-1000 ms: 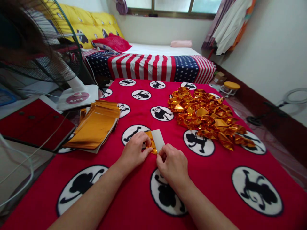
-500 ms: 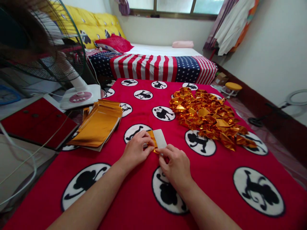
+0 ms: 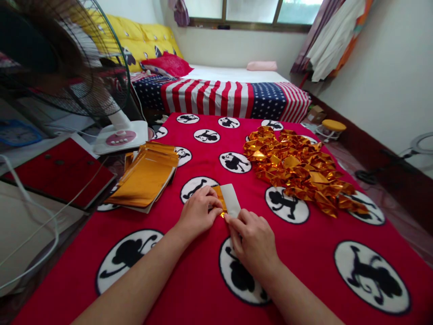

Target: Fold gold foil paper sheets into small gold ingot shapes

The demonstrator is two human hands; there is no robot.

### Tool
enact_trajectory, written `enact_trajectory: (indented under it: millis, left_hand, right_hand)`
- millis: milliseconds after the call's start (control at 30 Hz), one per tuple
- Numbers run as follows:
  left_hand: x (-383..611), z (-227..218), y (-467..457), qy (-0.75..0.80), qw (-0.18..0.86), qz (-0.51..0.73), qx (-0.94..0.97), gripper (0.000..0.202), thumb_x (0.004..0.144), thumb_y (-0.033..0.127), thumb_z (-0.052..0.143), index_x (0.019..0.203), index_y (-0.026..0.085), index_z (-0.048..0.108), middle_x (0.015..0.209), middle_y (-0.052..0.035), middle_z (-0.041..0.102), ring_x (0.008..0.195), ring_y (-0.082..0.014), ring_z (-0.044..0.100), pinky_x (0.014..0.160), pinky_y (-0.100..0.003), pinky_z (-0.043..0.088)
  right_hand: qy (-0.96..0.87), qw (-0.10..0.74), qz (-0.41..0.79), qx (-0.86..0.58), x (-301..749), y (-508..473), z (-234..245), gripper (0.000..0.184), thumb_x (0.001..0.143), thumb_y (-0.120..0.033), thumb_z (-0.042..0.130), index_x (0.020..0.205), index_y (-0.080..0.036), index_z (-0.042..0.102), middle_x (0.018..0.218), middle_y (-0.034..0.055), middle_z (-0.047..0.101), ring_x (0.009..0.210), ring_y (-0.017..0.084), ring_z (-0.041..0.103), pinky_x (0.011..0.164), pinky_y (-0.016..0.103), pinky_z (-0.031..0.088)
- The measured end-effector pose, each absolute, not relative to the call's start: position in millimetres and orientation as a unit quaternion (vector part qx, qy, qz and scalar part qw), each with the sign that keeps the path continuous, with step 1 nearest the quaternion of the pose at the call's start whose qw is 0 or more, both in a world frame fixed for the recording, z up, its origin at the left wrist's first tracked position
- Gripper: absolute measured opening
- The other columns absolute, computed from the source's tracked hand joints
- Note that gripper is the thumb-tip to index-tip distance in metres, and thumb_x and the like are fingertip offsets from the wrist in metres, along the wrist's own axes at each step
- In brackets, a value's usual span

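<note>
Both your hands worked on one gold paper [image 3: 227,200] on the red blanket [image 3: 189,280], your left hand [image 3: 198,213] pinched its left side, your right hand [image 3: 253,241] pinched its near edge, folded gold pieces [image 3: 297,167] lay well apart, flat gold sheets [image 3: 145,176] at left.

My left hand [image 3: 199,214] and my right hand [image 3: 253,239] are both bare, uncovered from fingertips to wrists. I see mostly their backs: rounded, with the knuckles showing as low bumps and the fingers short and fairly thick. My nails are too small here to tell their cut. My left forearm [image 3: 135,284] is bare along the whole stretch that shows, smooth and tapering evenly toward the wrist. My right forearm [image 3: 297,302] is the same, bare right to the lower edge of the view. My upper arms and the rest of me lie outside it.
</note>
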State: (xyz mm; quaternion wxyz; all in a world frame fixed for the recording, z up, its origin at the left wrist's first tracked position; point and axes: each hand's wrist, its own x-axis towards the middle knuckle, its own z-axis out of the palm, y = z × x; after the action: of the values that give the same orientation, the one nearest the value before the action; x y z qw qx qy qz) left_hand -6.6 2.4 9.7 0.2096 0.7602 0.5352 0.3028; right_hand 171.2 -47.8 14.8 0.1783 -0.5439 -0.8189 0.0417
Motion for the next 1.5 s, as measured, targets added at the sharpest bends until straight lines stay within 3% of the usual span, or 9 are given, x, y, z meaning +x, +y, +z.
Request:
enact_trajectory:
  millis: [200,467,600,700,1000,1333,1500]
  left_hand:
    - [-7.1,11.7,2.5,0.510,0.211,0.315,0.772,0.010,0.077,0.014,0.064,0.072,0.020,0.069,0.091,-0.0028,0.058,0.088,-0.0171,0.056,0.081,-0.032,0.046]
    - [-19.0,12.8,7.9,0.502,0.238,0.350,0.754,0.015,0.074,0.004,0.060,0.070,0.018,0.065,0.087,-0.0033,0.059,0.087,-0.0169,0.056,0.079,-0.031,0.047]
    - [-21.1,15.1,9.3,0.515,0.256,0.340,0.744,0.014,0.080,0.011,0.060,0.071,0.018,0.067,0.087,-0.0034,0.059,0.086,-0.0161,0.057,0.078,-0.030,0.047]
    - [-18.9,16.4,7.8,0.527,0.252,0.330,0.742,0.006,0.076,0.019,0.068,0.070,0.018,0.067,0.088,-0.0036,0.059,0.087,-0.0173,0.057,0.076,-0.030,0.048]
    - [-23.6,16.4,6.6,0.501,0.276,0.324,0.754,0.009,0.072,0.010,0.068,0.067,0.018,0.069,0.095,-0.0042,0.058,0.091,-0.0170,0.057,0.082,-0.031,0.049]
    - [-15.4,14.0,1.4,0.512,0.207,0.323,0.769,0.014,0.073,0.007,0.061,0.063,0.017,0.064,0.092,-0.0050,0.057,0.090,-0.0184,0.056,0.084,-0.034,0.048]
    - [-8.6,10.4,2.0,0.543,0.163,0.310,0.763,0.019,0.074,0.024,0.071,0.060,0.017,0.060,0.091,-0.0051,0.057,0.091,-0.0208,0.054,0.085,-0.038,0.046]
  right_hand:
    - [-0.811,0.183,0.059,-0.552,171.6,-48.7,15.3,0.025,0.095,-0.028,0.051,0.114,-0.034,0.065,0.082,0.0023,0.056,0.078,0.016,0.049,0.068,0.030,0.025]
    - [-0.803,0.192,0.069,-0.560,170.3,-47.8,15.6,0.023,0.094,-0.028,0.052,0.110,-0.033,0.067,0.082,0.0024,0.057,0.078,0.017,0.049,0.068,0.030,0.025]
    - [-0.802,0.193,0.069,-0.561,170.2,-47.6,15.5,0.023,0.093,-0.027,0.053,0.110,-0.034,0.067,0.082,0.0021,0.056,0.077,0.016,0.049,0.068,0.029,0.024]
    - [-0.801,0.194,0.072,-0.562,170.3,-48.0,15.0,0.023,0.093,-0.027,0.053,0.110,-0.033,0.067,0.082,0.0020,0.056,0.078,0.016,0.050,0.068,0.029,0.024]
    - [-0.800,0.203,0.069,-0.560,170.4,-46.4,13.7,0.023,0.093,-0.027,0.054,0.111,-0.034,0.068,0.081,0.0020,0.057,0.077,0.016,0.050,0.068,0.029,0.025]
    - [-0.802,0.197,0.058,-0.561,170.5,-47.5,13.5,0.025,0.094,-0.027,0.054,0.113,-0.034,0.067,0.081,0.0024,0.057,0.077,0.016,0.050,0.067,0.030,0.025]
    - [-0.801,0.185,0.057,-0.567,169.2,-47.6,15.2,0.024,0.093,-0.028,0.054,0.113,-0.034,0.067,0.081,0.0025,0.057,0.077,0.016,0.049,0.066,0.030,0.025]
